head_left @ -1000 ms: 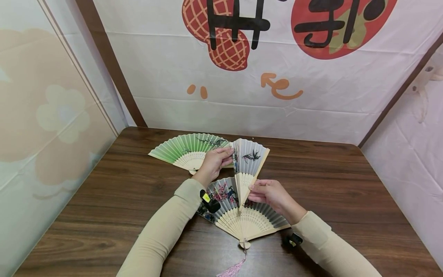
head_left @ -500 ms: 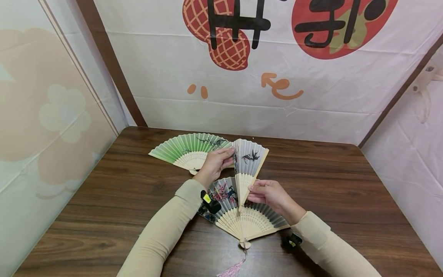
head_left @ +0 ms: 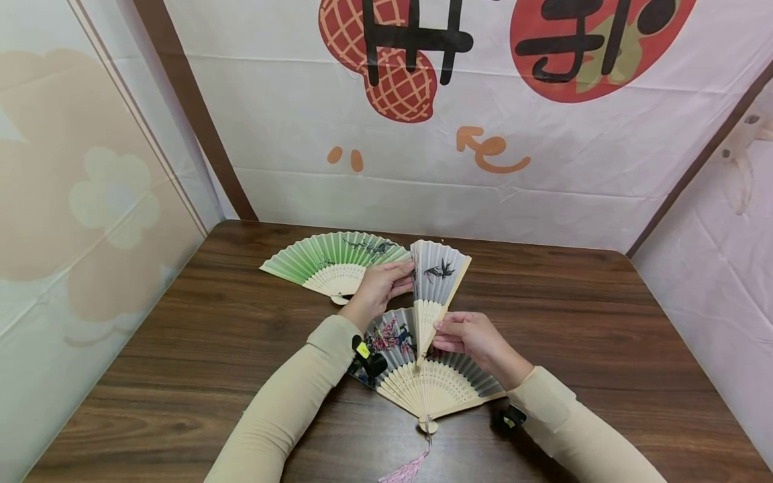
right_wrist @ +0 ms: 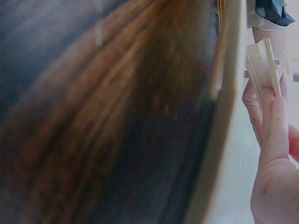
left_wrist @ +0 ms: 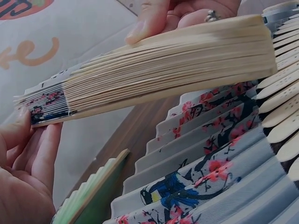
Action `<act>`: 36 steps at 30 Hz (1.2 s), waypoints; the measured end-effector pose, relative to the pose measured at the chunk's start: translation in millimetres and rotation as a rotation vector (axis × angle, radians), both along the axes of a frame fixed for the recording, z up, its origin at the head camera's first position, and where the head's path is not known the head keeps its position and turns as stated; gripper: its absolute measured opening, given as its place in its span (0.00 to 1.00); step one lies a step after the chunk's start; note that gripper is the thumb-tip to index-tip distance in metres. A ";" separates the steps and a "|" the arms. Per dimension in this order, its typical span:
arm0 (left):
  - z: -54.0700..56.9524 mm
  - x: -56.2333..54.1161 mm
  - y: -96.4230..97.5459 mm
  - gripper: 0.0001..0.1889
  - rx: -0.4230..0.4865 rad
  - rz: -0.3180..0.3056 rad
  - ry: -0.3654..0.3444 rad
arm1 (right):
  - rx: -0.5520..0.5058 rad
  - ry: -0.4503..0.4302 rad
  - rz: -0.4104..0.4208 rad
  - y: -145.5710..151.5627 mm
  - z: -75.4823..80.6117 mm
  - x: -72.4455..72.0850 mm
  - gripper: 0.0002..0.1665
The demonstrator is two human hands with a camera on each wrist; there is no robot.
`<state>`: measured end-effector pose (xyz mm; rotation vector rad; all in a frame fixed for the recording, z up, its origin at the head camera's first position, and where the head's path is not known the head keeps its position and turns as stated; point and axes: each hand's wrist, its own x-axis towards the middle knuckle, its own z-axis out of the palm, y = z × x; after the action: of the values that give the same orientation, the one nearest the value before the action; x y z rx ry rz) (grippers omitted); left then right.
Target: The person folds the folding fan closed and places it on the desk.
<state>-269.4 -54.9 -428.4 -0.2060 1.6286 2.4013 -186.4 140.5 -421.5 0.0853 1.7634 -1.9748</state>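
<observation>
In the head view, a partly folded grey-white folding fan (head_left: 433,276) with a black bird print stands above the table between both hands. My left hand (head_left: 382,287) pinches the upper part of its left edge. Lower down on the right, my right hand (head_left: 474,337) holds the outer stick between thumb and fingers. The left wrist view shows the fan's ribs (left_wrist: 168,77) stacked close, thumb and fingers of the left hand (left_wrist: 28,182) at the cloth end. In the right wrist view, the right hand (right_wrist: 275,154) has its fingers along the sticks (right_wrist: 261,63).
A spread grey folding fan (head_left: 449,382) with pink blossoms lies below the held one, a pink tassel (head_left: 406,469) at its pivot. Behind the left hand lies a spread green folding fan (head_left: 323,260). Printed cloth (head_left: 392,194) hangs behind the brown wooden table (head_left: 574,315).
My left hand has shifted slightly right with the fan's left edge, so the held fan looks a little narrower. The right hand stays nearly in place; the other fans lie still.
</observation>
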 end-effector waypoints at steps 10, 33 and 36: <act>2.5 3.5 0.1 0.20 -0.052 -0.025 0.015 | 0.023 0.008 -0.002 -2.0 -0.6 -1.4 0.13; 6.0 7.5 2.7 0.18 -0.078 -0.002 0.029 | 0.042 0.016 0.021 -5.5 4.4 -1.1 0.11; 6.3 8.2 3.5 0.18 -0.079 -0.004 0.030 | 0.045 0.010 0.032 -4.8 5.1 -1.3 0.10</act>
<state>-261.3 -51.4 -422.0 -0.1808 1.7376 2.3502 -187.6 135.7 -416.4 0.0623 1.8043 -1.9170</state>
